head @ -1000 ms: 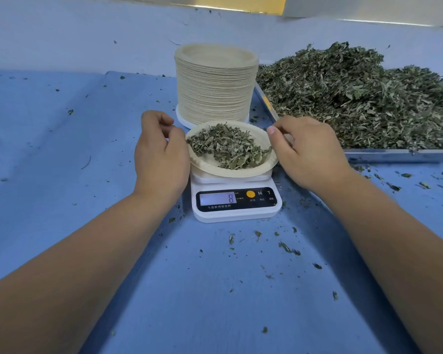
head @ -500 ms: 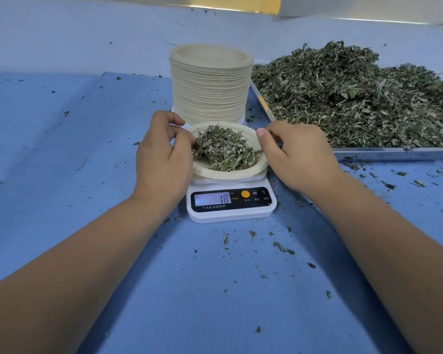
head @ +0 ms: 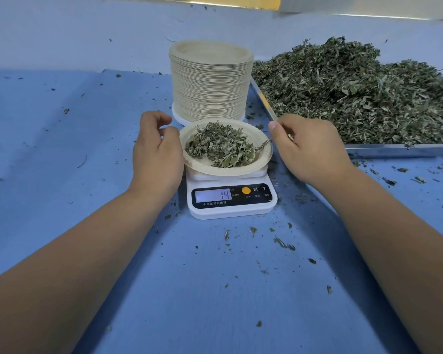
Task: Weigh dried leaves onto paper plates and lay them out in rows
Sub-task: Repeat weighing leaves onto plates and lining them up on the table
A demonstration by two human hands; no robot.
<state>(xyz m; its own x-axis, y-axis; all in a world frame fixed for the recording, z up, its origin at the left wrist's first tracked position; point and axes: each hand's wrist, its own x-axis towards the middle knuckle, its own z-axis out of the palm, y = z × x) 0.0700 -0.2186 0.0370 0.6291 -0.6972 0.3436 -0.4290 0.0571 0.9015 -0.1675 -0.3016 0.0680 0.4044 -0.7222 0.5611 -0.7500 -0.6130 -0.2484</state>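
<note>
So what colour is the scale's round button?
The button is orange-yellow, on the scale; head view.

i watch the number on the scale go up from 8 to 10, and now it says 14. the left hand slides off the leaves to the plate side. the right hand backs off the rim a little.

**one head-worn wide view, forward and down**

the camera looks from above the person's own forearms, which run in from the bottom corners to the left hand and right hand at mid-frame, close by. the scale sits centred; the tray of dried leaves runs off the right edge.
</note>
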